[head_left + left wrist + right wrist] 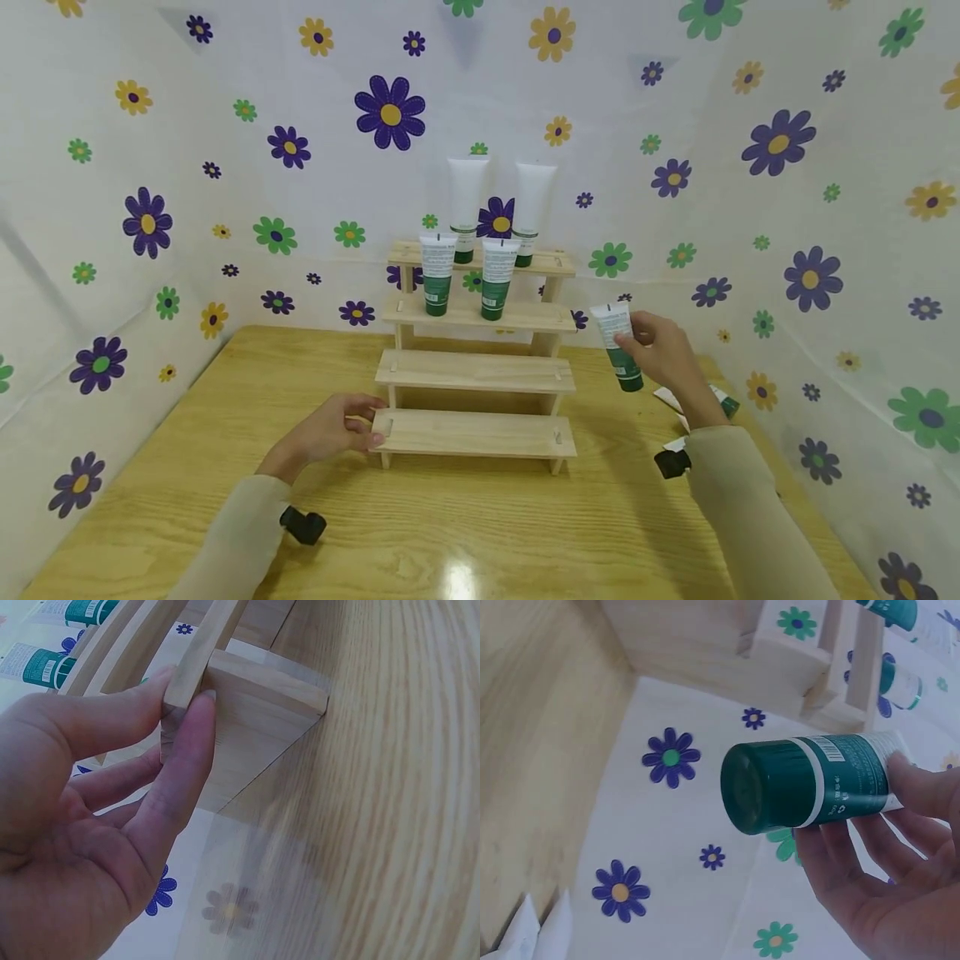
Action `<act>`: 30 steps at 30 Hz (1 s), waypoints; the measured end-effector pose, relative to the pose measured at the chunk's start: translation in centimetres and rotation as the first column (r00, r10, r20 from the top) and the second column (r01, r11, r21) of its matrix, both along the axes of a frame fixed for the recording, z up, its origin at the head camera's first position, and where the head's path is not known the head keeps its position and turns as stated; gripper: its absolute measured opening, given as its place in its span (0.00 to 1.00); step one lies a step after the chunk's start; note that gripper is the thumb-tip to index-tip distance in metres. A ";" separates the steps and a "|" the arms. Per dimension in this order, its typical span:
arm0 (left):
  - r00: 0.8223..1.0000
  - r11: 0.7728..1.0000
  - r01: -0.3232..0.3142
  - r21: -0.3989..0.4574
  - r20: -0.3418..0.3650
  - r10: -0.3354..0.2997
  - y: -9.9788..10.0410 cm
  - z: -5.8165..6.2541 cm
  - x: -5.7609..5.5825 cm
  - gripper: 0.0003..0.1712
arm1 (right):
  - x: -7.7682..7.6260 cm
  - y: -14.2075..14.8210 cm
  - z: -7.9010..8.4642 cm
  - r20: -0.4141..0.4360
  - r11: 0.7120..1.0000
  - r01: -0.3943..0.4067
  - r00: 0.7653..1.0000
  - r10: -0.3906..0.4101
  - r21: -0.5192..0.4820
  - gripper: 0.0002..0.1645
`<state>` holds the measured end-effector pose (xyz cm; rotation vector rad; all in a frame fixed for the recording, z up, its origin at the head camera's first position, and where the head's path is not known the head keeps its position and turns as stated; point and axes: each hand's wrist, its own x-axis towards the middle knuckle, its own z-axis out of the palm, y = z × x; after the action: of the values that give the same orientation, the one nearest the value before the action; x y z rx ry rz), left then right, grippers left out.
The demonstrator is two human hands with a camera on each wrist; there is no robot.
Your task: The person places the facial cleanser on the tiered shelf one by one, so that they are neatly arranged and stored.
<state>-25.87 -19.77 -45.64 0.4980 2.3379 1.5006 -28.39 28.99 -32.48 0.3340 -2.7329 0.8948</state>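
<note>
My left hand [330,429] pinches the left end of the bottom step of a wooden tiered rack [472,433], thumb on top and fingers below, as the left wrist view shows. Off the rack's right side, my right hand [663,350] holds a white and green squeeze tube [618,354] in the air, its green cap [754,787] downward. Two tubes [437,275] stand cap-down on the second step from the top, labels facing me. Behind them, two taller-looking white tubes [534,200] stand on the top step. The lower two steps are bare.
More tubes [723,402] lie on the wooden table [225,500] at the right, partly hidden behind my right forearm. A white cloth backdrop [480,75] with printed flowers encloses the table at the back and both sides.
</note>
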 end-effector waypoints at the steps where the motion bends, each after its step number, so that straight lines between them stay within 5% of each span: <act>1: 1.000 1.000 0.001 0.001 0.000 -0.001 0.0 0.0 0.0 0.39 | -0.1 -0.2 0.2 -0.008 1.000 0.005 1.000 -0.005 -0.019 0.22; 13: 0.998 0.996 0.054 0.073 0.008 -0.054 0.1 0.0 0.0 0.38 | -1.3 -2.8 2.9 -0.032 0.972 0.046 0.998 -0.055 -0.230 0.26; 21: 0.999 0.996 0.051 0.069 0.009 -0.052 0.0 -0.2 0.0 0.38 | -3.4 -4.9 3.6 0.003 0.928 0.007 1.000 -0.006 -0.373 0.26; 30: 0.998 0.996 0.059 0.067 0.000 -0.059 -0.1 -0.1 0.0 0.38 | -5.4 -7.5 3.4 -0.002 0.918 -0.001 1.000 0.000 -0.398 0.23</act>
<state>-25.90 -19.83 -45.73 0.5769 2.2578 1.5554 -33.74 21.53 -29.11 0.2523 -2.4633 1.4131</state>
